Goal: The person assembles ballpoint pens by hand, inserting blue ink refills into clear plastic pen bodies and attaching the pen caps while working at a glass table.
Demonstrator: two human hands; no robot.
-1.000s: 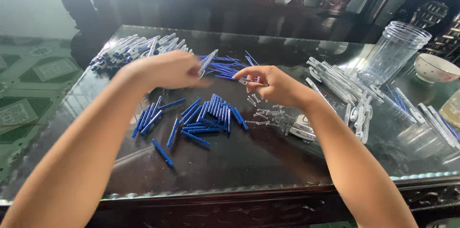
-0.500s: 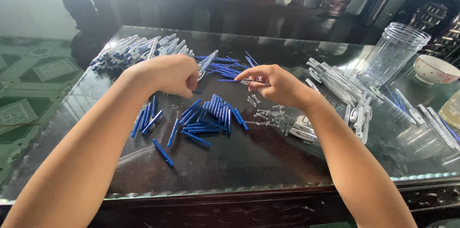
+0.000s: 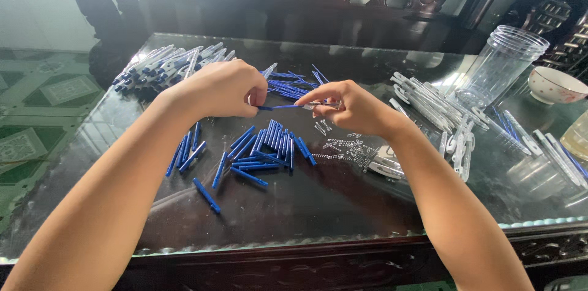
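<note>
The left hand [image 3: 222, 88] is curled shut and pinches one end of a thin blue refill [image 3: 283, 107]; the right hand [image 3: 355, 106] has its fingers closed on the other end of it, where a small shiny tip shows; the refill lies flat in the air between the two hands, just above the glass table [image 3: 318, 199].

Below the hands, at about 6 o'clock, lies a bunch of short blue tubes [image 3: 263, 147]; some are side by side and some are spread out toward 8 o'clock. Just under the right hand sits a little heap of tiny springs [image 3: 344, 147]. Past the hands, at 12 o'clock, more thin blue refills [image 3: 293, 85] lie in a loose pile. At 10 o'clock is a pile of finished pens [image 3: 160, 63]. At 2 o'clock stands a clear plastic jar [image 3: 503, 66]; see-through pen parts [image 3: 441, 110] lie near it; a small bowl [image 3: 554, 85] sits at the far right.
</note>
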